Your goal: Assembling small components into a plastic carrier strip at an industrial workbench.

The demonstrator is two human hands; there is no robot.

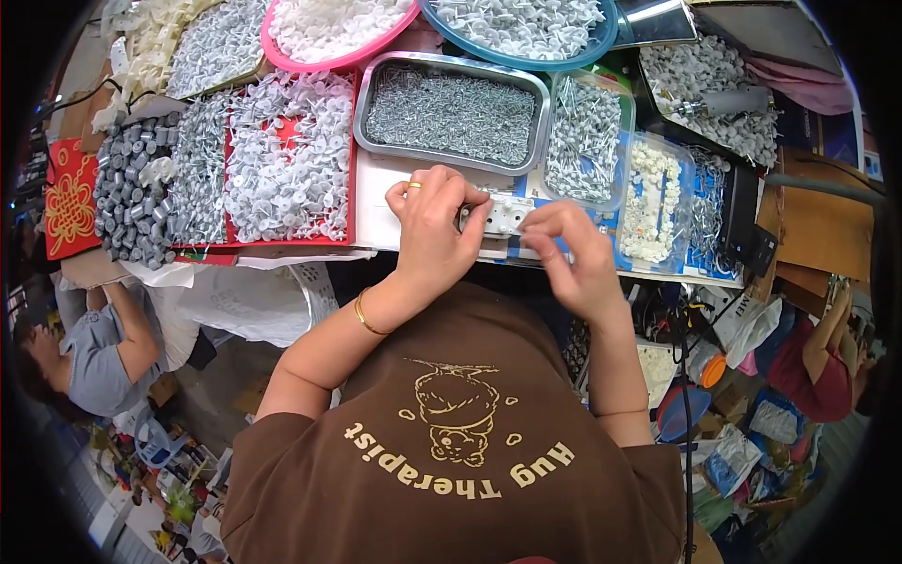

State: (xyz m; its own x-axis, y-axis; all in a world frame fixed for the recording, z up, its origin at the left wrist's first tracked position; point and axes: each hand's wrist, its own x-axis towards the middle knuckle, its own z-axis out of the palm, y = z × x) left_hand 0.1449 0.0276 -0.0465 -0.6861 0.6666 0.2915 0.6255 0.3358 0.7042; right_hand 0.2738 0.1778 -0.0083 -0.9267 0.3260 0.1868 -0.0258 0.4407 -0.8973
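A small white block with holes and metal bits on its top (pixel 508 215) lies at the near edge of the worktable, between my hands. My left hand (pixel 434 218) is closed at the block's left end, thumb and fingertips drawn together. Whatever they pinch is too small and covered to make out. Just right of the block is my right hand (pixel 581 256), fingers bent and thumb apart from them, with nothing visible between. Behind the block stands a metal tray (pixel 360 117) full of small metal pins or nails.
Left of the metal tray, a red tray (pixel 354 179) holds white clips, beside dark grey cylinders (pixel 136 183). A pink basin (pixel 268 42) and a blue basin (pixel 615 33) stand behind. Clear plastic boxes of small parts (pixel 648 202) sit rightward. Other people sit at both sides.
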